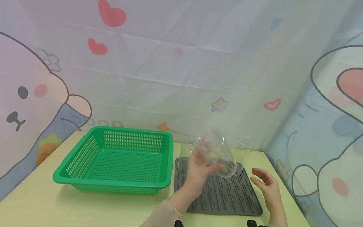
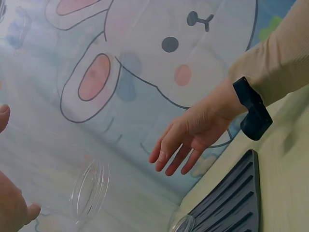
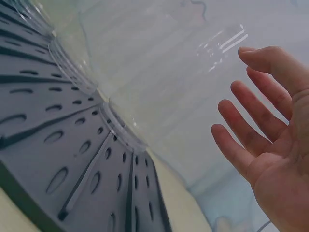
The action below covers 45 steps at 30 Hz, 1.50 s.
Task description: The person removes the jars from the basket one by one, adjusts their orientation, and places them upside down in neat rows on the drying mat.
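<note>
My left hand (image 1: 197, 167) holds a clear, wide drinking glass (image 1: 224, 154), fingers behind it and thumb along its near side. The glass is tilted, with its round rim (image 2: 89, 191) facing down and to the right, over the grey ribbed drying mat (image 1: 224, 197). To its left on the mat stands another clear glass (image 1: 182, 165), partly hidden by my left hand. A third clear glass (image 1: 246, 146) is at the mat's back right. My right hand (image 1: 266, 187) hovers by the mat's right edge, fingers loosely bent, with nothing in it.
A large green plastic basket (image 1: 113, 181) with slotted sides stands left of the mat on the pale yellow table (image 1: 37, 205). A cloth backdrop (image 1: 170, 63) with cartoon prints hangs close behind the table and along its right side.
</note>
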Motion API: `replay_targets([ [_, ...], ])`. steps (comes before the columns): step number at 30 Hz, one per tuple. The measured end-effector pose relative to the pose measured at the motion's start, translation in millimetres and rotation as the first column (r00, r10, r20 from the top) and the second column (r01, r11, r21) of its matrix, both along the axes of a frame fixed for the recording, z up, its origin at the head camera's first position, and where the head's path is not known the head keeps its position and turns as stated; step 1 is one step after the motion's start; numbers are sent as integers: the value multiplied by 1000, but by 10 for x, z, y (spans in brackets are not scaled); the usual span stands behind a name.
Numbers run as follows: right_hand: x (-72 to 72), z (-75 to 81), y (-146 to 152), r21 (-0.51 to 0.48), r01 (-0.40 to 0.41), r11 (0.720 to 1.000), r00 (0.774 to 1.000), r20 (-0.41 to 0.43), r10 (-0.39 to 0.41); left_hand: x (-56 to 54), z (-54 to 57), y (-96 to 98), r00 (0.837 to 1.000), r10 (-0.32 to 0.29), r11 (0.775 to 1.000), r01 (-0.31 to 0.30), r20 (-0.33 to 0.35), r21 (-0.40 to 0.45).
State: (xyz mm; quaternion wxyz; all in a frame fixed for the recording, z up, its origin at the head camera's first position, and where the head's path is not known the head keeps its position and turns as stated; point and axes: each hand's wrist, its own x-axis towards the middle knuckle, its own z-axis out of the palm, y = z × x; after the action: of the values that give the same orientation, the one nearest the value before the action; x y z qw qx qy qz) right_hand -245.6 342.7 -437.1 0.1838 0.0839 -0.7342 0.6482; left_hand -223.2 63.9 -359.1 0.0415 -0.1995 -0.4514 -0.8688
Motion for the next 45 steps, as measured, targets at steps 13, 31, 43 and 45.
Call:
replay_targets([
  [13,-49,-271,68,14,103,995,982,156,-104,-92,-160,391,999,17,994,-12,42,-104],
  [31,-57,-467,120,3,205,979,943,267,-198,-210,-628,865,997,-4,948,28,74,-317],
  [43,-65,-489,147,66,208,976,935,280,-218,-235,-671,919,997,31,915,-2,64,-403],
  [45,-69,-496,159,63,203,977,937,279,-212,-242,-683,940,997,29,909,2,69,-416],
])
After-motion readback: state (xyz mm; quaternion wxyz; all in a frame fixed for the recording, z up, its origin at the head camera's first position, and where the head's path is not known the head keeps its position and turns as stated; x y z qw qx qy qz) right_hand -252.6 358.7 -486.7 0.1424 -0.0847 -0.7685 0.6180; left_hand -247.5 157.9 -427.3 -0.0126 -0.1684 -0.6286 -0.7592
